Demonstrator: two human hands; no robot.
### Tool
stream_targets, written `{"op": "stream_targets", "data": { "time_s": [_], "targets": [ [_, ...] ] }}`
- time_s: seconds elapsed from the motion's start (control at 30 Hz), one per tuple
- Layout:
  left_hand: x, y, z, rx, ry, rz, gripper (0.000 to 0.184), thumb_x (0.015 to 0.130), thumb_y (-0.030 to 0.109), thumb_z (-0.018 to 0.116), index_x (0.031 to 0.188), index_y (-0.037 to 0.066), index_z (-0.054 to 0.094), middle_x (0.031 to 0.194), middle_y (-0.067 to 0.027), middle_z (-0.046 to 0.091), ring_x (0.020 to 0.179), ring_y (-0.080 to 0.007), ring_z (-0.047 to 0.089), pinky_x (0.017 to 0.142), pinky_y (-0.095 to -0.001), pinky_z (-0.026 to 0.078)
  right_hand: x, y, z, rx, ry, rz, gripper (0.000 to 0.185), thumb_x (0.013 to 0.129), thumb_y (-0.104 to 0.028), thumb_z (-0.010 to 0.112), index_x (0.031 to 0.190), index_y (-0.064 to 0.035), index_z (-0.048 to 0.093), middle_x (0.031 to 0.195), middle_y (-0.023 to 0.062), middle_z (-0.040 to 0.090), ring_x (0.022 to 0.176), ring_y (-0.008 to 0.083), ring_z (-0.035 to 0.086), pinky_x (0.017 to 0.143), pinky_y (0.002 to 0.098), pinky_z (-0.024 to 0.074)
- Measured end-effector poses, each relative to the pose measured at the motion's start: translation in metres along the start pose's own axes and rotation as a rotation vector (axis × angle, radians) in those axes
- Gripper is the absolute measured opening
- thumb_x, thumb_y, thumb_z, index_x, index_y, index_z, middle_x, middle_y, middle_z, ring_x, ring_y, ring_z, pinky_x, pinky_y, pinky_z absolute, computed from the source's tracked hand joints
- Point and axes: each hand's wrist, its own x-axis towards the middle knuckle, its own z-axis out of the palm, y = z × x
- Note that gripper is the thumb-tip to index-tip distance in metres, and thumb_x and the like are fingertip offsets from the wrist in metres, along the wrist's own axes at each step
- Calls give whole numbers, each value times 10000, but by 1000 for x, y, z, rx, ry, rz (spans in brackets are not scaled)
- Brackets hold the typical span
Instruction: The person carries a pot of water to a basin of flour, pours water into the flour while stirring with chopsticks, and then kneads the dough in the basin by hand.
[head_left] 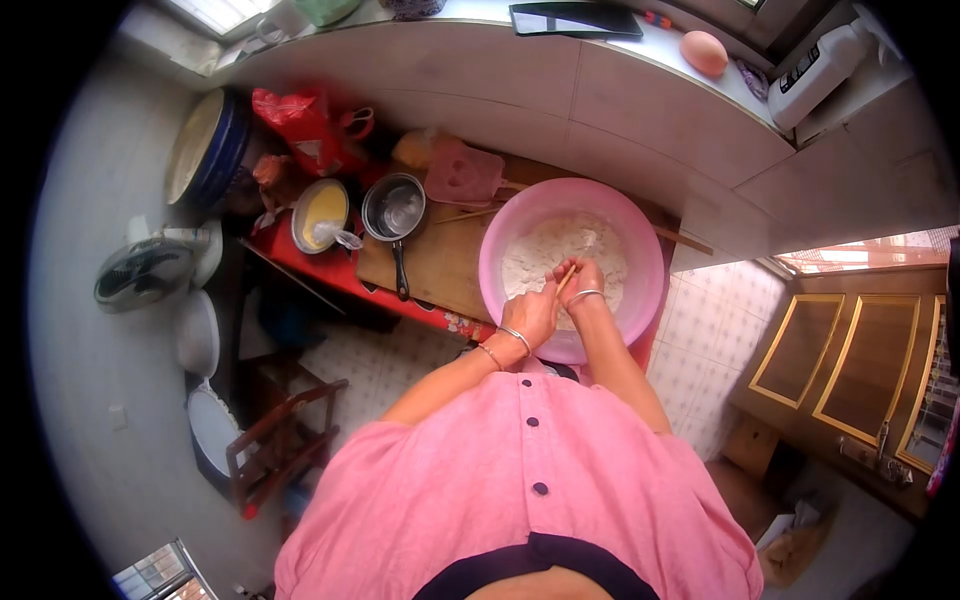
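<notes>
A pink shirt sits nearest; above flour, a wooden stick lies within the clenched right hand, touching the left hand, whose grip is unclear.

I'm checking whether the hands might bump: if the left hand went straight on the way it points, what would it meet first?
Probably the right hand, close ahead of the left hand over the bowl; depth is unclear, so they may be touching.

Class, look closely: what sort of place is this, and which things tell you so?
Probably a home kitchen: a large round pink plastic basin holds a white, flour-like mixture, and a round silver metal saucepan with a black handle stands at the edge of a flat brown wooden board.
</notes>
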Motion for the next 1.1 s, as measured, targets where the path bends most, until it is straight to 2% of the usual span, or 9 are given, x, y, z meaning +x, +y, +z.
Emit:
{"op": "stream_targets", "data": {
  "time_s": [0.17,0.33,0.47,0.57,0.63,0.77,0.9,1.03,1.1],
  "targets": [
    [-7,7,0,66,-64,55,153,863,164,510,962,48,511,647,-228,618,613,-421,625,554,-517,494,46,-35,-18,80,22,-7,151,856,-124,377,714,-114,428,597,36,463,525,180,462,629,355,483],
    [-3,7,-5,52,-56,-4,150,852,121,485,970,38,526,656,-221,630,614,-404,638,548,-489,510,7,7,-12,9,-23,2,154,863,-167,393,745,-99,464,660,39,489,526,185,454,688,449,465],
    [-4,5,-8,80,-23,38,163,835,111,495,977,40,530,649,-215,627,605,-400,637,546,-488,510,18,-14,-6,17,18,14,161,852,-143,394,710,-101,456,603,43,461,522,182,451,647,381,467],
    [-10,10,-8,100,-52,110,190,809,97,512,990,46,531,638,-204,624,598,-389,637,534,-486,507,57,-38,-21,107,27,-1,157,848,-174,390,727,-105,463,624,45,465,535,189,451,669,417,471],
    [-7,7,-5,96,-29,101,129,851,140,514,959,69,506,607,-202,602,589,-404,621,527,-518,479,25,-25,-6,89,48,-50,164,849,-163,379,712,-105,448,616,45,458,533,187,444,663,405,468],
    [2,-1,-1,114,28,88,123,837,126,522,940,64,499,616,-188,610,572,-384,622,497,-486,479,9,-5,2,2,-6,2,155,844,-149,384,708,-108,447,606,41,450,531,183,438,659,391,467],
    [-6,2,-5,131,33,183,133,824,116,528,944,67,498,614,-180,611,568,-374,625,484,-470,479,72,-39,-24,95,51,-61,132,827,-161,410,724,-100,467,617,50,460,537,202,444,659,437,464],
    [-8,1,0,165,46,215,139,808,102,538,936,68,495,612,-155,616,552,-352,626,469,-459,474,31,-27,-6,99,116,-66,151,851,-150,377,737,-89,455,602,61,445,535,209,438,659,421,462],
    [-7,-1,0,193,65,204,132,807,99,539,928,70,495,613,-144,618,541,-341,624,465,-452,472,7,0,-1,4,67,32,170,864,-140,354,738,-86,455,612,52,454,549,196,438,647,392,458]
  ]
}}
